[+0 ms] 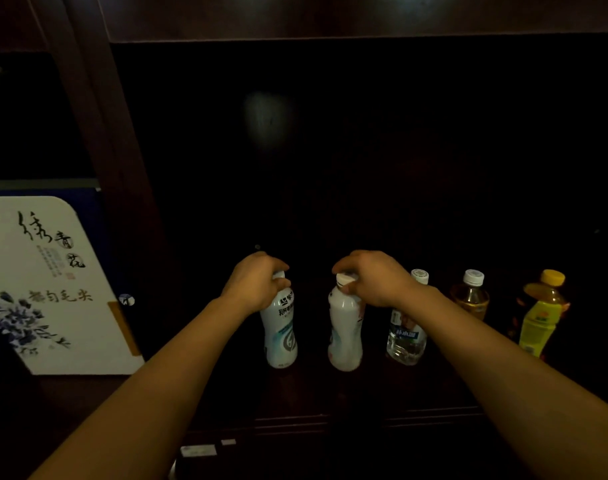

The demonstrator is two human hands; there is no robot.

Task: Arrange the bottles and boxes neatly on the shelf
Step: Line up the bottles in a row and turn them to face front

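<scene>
Head view, looking down into a dark wooden shelf [330,403]: my left hand [254,285] is wrapped over the top of a white bottle with printed dark lettering [281,327], fingers curled down around its neck and cap so the cap barely shows. My right hand [371,278] does the same on the second white bottle [344,334] just beside it — thumb and fingertips pinching the white cap, palm arched above. Both bottles stand upright on the shelf board, near each other but apart, toward the front of the compartment. Both my forearms reach in from the lower corners, bare, wrists bent slightly down, converging on the two bottles.

To the right of my right wrist stands a clear water bottle with a blue label [406,334], partly hidden behind my forearm. Further right is a small bottle of amber liquid with a white cap [470,296], then a yellow-labelled bottle with a yellow cap [541,317], leaning a little in the wide-angle view — all in one loose row.

Left of the shelf's upright post, in the neighbouring compartment, stands a white box with blue floral print and brush-style characters [53,285]. The back of the shelf is too dark to make out.
</scene>
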